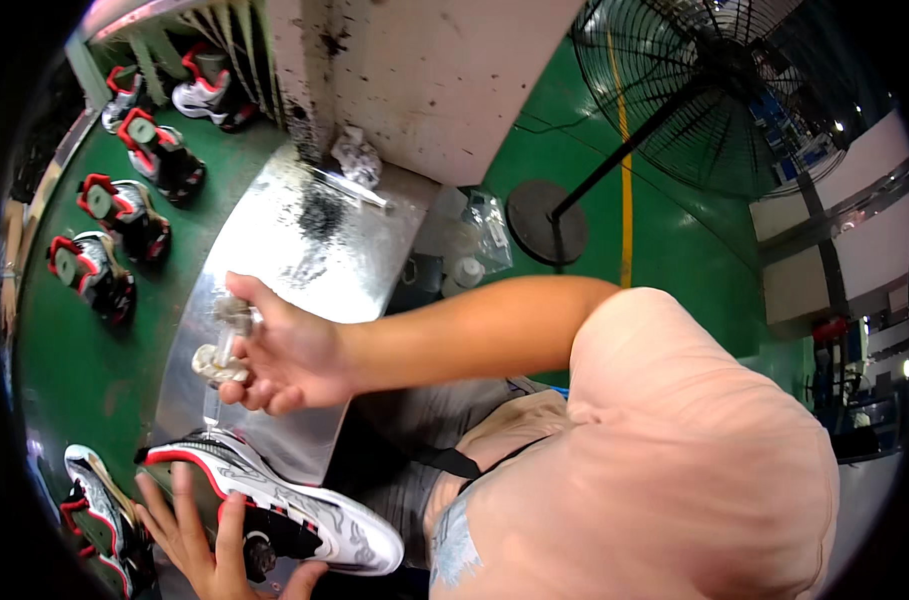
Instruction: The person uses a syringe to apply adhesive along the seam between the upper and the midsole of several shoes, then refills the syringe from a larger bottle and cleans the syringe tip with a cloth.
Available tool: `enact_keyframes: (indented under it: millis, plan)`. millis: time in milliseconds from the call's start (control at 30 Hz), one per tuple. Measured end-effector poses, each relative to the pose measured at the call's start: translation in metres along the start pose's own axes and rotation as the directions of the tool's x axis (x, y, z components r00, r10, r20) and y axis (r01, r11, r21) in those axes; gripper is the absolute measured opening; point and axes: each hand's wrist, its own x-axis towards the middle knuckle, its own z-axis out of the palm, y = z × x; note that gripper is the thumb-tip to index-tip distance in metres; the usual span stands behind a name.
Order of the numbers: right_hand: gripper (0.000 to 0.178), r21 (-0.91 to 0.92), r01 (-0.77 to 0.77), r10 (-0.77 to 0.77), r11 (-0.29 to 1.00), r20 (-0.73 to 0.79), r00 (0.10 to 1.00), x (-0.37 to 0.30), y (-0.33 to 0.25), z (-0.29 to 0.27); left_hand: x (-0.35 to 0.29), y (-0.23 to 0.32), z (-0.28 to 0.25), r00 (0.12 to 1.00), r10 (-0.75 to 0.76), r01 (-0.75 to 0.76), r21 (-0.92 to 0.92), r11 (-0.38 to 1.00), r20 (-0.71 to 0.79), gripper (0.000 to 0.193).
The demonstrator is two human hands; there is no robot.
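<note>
My left hand lies over a white, black and red sneaker, fingers spread across its dark opening and thumb by its lower side. The sneaker is tilted, with its toe toward the right. Above its heel end, my right hand is closed round a slim clear-and-white tool with a greyish, bushy upper end. A crumpled off-white lump is also held at my fingers. The tool's lower tip comes down at the sneaker's collar; whether it touches, I cannot tell.
Several similar sneakers stand on the green tabletop at left. A shiny metal sheet bears black specks, a crumpled white wad and a white stick. A pale panel rises behind; a standing fan is at right.
</note>
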Motion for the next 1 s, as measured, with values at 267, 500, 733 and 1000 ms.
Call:
enact_keyframes:
  millis: [267, 500, 733, 1000]
  plan:
    - [0.089, -0.571, -0.353, 0.434, 0.741, 0.006, 0.901, 0.086, -0.001, 0.072, -0.046, -0.048, 0.067, 0.893, 0.028, -0.052, -0.041, 0.998, -0.45, 0.014]
    - [0.12, -0.804, -0.376, 0.591, 0.46, -0.04, 0.806, 0.019, 0.001, 0.114, -0.086, 0.057, 0.107, 0.706, -0.283, 0.371, -0.002, 0.929, -0.65, 0.01]
    - [0.117, -0.8, -0.59, 0.371, 0.11, -0.518, 0.771, -0.092, -0.038, 0.131, -0.062, 0.126, 0.108, 0.663, -0.314, 0.426, -0.003, 0.905, -0.679, 0.008]
    - [0.112, -0.663, -0.716, 0.241, 0.22, -0.674, 0.698, -0.068, -0.062, 0.14, -0.063, 0.064, 0.105, 0.771, -0.404, 0.429, -0.068, 0.901, -0.492, 0.019]
